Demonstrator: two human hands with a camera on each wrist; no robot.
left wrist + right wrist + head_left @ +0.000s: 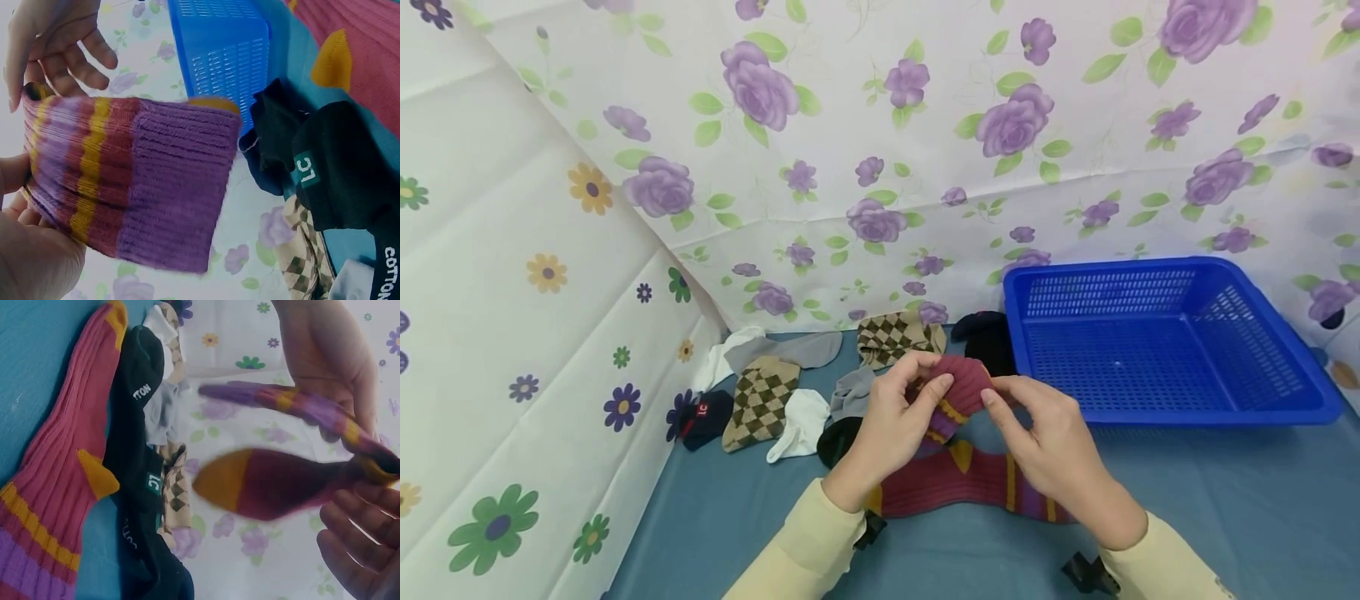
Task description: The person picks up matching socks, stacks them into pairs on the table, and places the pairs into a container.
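Both hands hold a folded maroon sock [964, 382] with purple and yellow stripes, raised above the table. My left hand [891, 429] grips one side, its thumb on the knit. On the other side my right hand [1051, 435] pinches the edge between thumb and fingertips. The left wrist view shows the purple cuff [178, 184] hanging free, and the right wrist view shows the yellow toe [217, 481] beneath it. A matching sock [936, 485] lies flat on the table below the hands; its yellow heel [99, 475] shows in the right wrist view.
A blue basket [1213, 415] stands at the back right. Along the back and left lie argyle socks [763, 404], a white sock [801, 425], grey socks [808, 350] and dark socks [706, 419]. Flowered sheets [820, 150] hang behind and to the left of the blue-green table [1225, 508].
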